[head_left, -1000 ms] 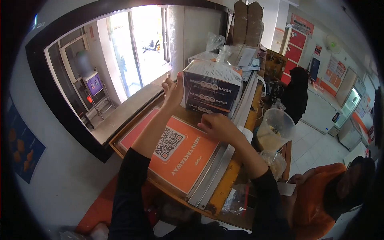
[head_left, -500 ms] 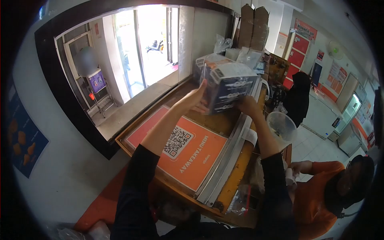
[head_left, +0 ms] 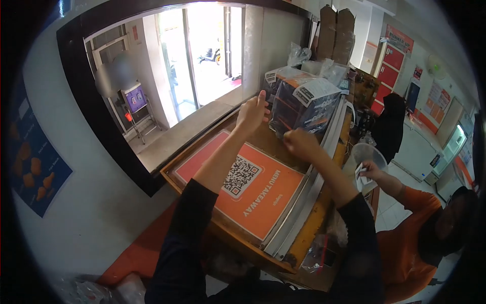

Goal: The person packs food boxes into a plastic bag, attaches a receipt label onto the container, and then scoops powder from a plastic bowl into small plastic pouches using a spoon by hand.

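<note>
A plastic-wrapped stack of dark boxes (head_left: pixel 298 104) with white paper labels on top stands on the wooden counter. My left hand (head_left: pixel 253 112) is at the left side of the stack, fingers apart and holding nothing. In front of the stack's lower edge is my right hand (head_left: pixel 301 144), its fingers curled in; whatever they hold, if anything, is too small to make out. An orange menu sheet with a QR code (head_left: pixel 260 190) lies flat on the counter below my forearms.
At the right, a person in an orange top (head_left: pixel 412 223) holds a small white paper (head_left: pixel 360 175). A clear plastic tub (head_left: pixel 369 154) is beside the counter. Another person in black (head_left: pixel 392 126) stands farther back. A window opening lies at the left.
The wrapped stack has been turned, so that its corner and another side now face me. My hands have shifted around it. The co-worker's hand with the paper has risen toward the tub.
</note>
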`<state>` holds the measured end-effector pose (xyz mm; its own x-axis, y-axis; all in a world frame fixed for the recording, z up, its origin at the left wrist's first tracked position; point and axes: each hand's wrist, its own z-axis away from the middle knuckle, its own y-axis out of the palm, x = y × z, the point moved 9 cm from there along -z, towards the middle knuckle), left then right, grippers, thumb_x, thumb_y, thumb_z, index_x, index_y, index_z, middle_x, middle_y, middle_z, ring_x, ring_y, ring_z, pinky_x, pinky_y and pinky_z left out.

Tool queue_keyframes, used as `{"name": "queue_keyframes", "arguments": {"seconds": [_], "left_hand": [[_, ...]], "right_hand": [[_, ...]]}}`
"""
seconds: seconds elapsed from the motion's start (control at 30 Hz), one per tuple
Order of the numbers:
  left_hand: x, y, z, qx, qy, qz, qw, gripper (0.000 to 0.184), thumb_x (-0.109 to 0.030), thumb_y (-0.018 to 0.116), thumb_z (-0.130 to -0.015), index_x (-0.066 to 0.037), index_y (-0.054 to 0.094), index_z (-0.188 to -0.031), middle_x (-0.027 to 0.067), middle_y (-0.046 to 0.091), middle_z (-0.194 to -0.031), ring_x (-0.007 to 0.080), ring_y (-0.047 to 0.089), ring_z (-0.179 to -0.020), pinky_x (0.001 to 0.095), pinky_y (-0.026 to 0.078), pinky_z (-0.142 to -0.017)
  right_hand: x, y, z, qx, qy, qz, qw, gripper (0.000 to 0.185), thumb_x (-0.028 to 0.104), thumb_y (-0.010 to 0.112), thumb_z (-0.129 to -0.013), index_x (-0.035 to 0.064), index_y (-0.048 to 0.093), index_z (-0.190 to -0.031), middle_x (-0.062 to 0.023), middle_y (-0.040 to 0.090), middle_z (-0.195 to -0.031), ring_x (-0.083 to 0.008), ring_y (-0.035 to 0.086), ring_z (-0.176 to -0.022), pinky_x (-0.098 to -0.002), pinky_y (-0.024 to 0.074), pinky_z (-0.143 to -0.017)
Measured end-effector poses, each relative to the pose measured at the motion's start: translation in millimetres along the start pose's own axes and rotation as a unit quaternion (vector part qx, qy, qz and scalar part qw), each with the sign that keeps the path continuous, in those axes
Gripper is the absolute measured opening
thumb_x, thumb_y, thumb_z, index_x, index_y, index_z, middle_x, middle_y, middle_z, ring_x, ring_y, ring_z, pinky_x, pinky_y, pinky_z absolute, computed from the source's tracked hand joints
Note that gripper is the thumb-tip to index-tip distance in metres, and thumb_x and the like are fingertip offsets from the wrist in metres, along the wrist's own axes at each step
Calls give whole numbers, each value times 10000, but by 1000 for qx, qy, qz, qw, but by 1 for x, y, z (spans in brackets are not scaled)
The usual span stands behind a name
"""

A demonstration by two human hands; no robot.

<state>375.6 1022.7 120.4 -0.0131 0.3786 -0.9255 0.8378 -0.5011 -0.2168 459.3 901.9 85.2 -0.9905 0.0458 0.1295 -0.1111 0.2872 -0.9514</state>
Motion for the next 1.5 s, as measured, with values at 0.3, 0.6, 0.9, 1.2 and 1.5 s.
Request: {"name": "queue_keyframes", "arguments": {"seconds": [0.3, 0.6, 0.9, 1.2, 1.5], "left_hand": [[-19, -11, 7, -88, 96, -249, 960, 497, -457, 352, -923, -41, 581, -778, 186, 637, -730, 377, 623, -706, 481, 477, -649], [-28, -8, 15, -115, 159, -354, 914, 427, -407, 414, -913, -44, 589, -772, 151, 643, -732, 324, 640, -696, 445, 477, -670], [-20, 2, 15, -85, 161, -397, 900, 417, -410, 398, -918, -49, 573, -804, 154, 642, -762, 331, 634, -742, 481, 442, -760], [-6, 16, 16, -20, 123, -440, 889, 436, -425, 412, -912, -17, 562, -876, 178, 643, -850, 343, 627, -861, 547, 377, -867], [42, 28, 23, 148, -24, -599, 786, 584, -494, 379, -904, -24, 426, -1248, 165, 450, -1280, 334, 478, -1159, 623, 181, -1020]], "right_hand": [[-77, -5, -24, 28, 172, 37, 984, 219, 223, 584, -703, 38, 675, -777, -143, 659, -744, -262, 644, -710, -366, 500, -670], [25, -19, -24, -196, -123, 460, 857, 536, 350, 541, -816, 206, 406, -1315, -116, 293, -1424, -303, 241, -1331, -472, 231, -1074], [-66, -8, -45, -180, -157, 437, 867, 661, 481, 567, -759, 328, 328, -1356, -52, 167, -1482, -232, 141, -1372, -487, 114, -1102], [-90, -5, -61, -196, -140, 433, 869, 633, 462, 593, -745, 327, 379, -1325, -49, 188, -1478, -230, 150, -1371, -488, 153, -1094], [-102, 27, -83, -175, -25, 380, 908, 487, 228, 559, -751, 262, 516, -1234, -58, 187, -1480, -295, 98, -1378, -482, 120, -1109]]}}
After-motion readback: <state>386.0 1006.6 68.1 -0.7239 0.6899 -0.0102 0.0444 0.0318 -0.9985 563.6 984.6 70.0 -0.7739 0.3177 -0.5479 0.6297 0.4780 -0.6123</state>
